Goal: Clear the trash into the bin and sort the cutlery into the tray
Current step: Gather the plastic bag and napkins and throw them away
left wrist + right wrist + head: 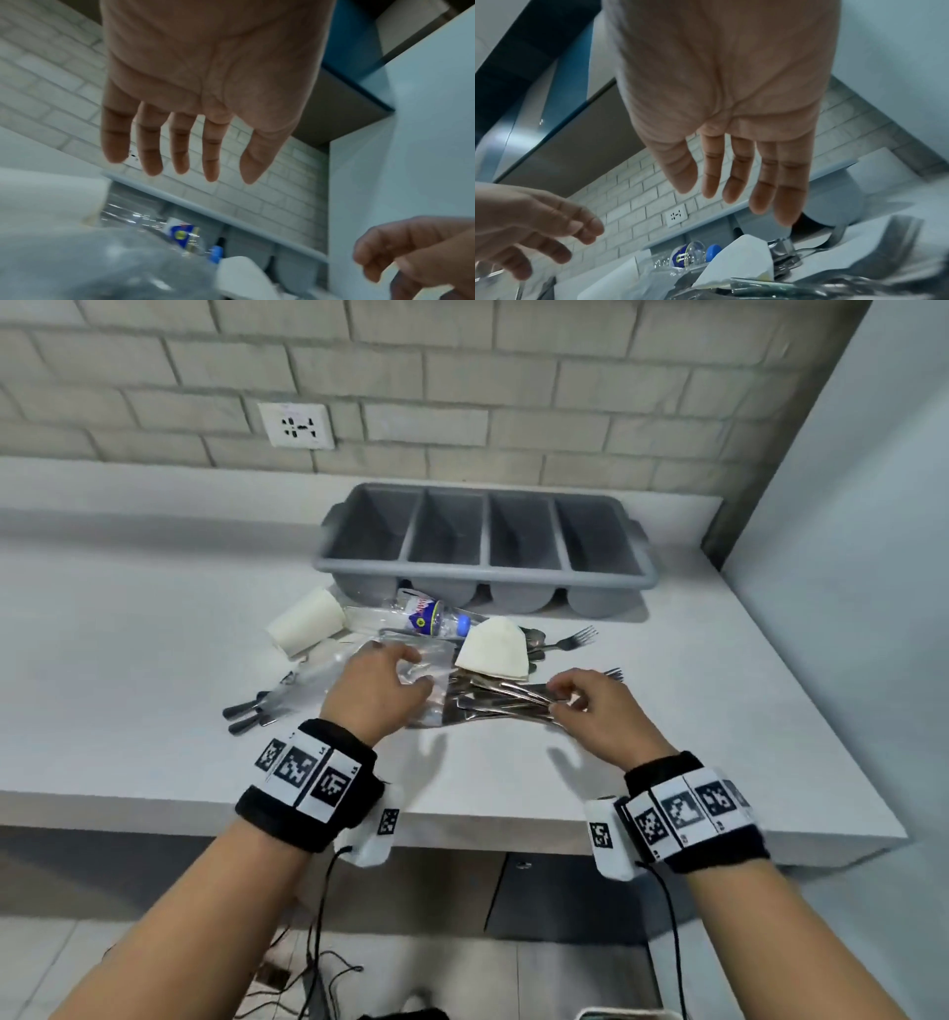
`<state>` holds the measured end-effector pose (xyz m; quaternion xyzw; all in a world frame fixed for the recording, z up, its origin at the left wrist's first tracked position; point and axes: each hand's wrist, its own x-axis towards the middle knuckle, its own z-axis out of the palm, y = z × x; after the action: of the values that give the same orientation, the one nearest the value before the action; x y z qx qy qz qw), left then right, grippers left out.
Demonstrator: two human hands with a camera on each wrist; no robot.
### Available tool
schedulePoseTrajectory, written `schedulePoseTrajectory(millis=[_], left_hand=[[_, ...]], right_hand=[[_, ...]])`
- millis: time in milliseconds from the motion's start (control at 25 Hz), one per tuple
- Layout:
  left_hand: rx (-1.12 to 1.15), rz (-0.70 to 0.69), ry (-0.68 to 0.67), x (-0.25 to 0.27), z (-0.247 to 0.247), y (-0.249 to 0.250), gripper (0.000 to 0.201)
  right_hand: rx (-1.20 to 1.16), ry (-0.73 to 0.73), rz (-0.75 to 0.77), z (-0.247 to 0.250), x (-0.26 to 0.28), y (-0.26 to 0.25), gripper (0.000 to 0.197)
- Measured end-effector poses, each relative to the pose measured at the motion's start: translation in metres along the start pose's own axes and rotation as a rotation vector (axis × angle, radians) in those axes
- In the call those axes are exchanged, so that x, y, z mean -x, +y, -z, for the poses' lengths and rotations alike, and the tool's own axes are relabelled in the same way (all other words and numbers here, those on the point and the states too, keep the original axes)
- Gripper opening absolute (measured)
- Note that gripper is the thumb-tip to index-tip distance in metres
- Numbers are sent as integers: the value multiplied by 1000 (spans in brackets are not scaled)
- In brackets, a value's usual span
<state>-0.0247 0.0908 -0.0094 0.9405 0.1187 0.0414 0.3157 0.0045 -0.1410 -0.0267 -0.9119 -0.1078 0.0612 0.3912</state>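
Observation:
A grey four-compartment cutlery tray (pixel 485 572) stands at the back of the white counter (pixel 154 660); I see nothing in it. In front lies a mixed pile: a white paper cup (pixel 308 621), a clear plastic bottle (pixel 436 618) with a blue cap, a flattened white cup (pixel 495 649), clear plastic wrap (pixel 431 695), forks (pixel 572 636) and metal cutlery (pixel 493 703). My left hand (pixel 416 667) hovers over the wrap, fingers straight and holding nothing (pixel 230 176). My right hand (pixel 557 695) is just over the cutlery handles, fingers extended and empty (pixel 698 190).
Black-handled knives (pixel 251 711) lie at the pile's left end. A brick wall with a socket (pixel 295 426) runs behind the counter, and a white panel (pixel 847 557) closes off the right side. Cables hang below the counter's front edge.

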Motion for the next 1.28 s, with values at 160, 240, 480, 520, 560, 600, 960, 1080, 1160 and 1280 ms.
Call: schedulePoseTrajectory(millis=[160, 240, 480, 520, 560, 600, 960, 1080, 1160, 1280], left_hand=[[-229, 191, -10, -46, 20, -58, 69], [-292, 236, -63, -65, 21, -77, 88], [-356, 177, -333, -97, 9, -108, 133], [-351, 170, -310, -100, 9, -109, 128], [-329, 169, -268, -101, 9, -109, 119], [-297, 173, -224, -102, 11, -109, 108], [-171, 206, -65, -121, 63, -102, 27], [-113, 227, -48, -144, 73, -110, 33], [-152, 209, -74, -157, 71, -116, 44], [-137, 228, -83, -170, 66, -123, 71]], right_hand=[[177, -23, -29, -25, -73, -17, 37], [287, -37, -81, -37, -103, -21, 46], [522, -169, -208, -59, -151, -24, 88], [540, -187, -226, -63, -155, -24, 91], [550, -189, -238, -65, -158, -24, 93], [550, -180, -247, -66, -160, -25, 95], [356, 23, -254, -64, -156, -33, 79], [288, 80, -212, -62, -152, -36, 58], [234, 116, -180, -59, -149, -37, 43], [134, 161, -175, -55, -142, -35, 36]])
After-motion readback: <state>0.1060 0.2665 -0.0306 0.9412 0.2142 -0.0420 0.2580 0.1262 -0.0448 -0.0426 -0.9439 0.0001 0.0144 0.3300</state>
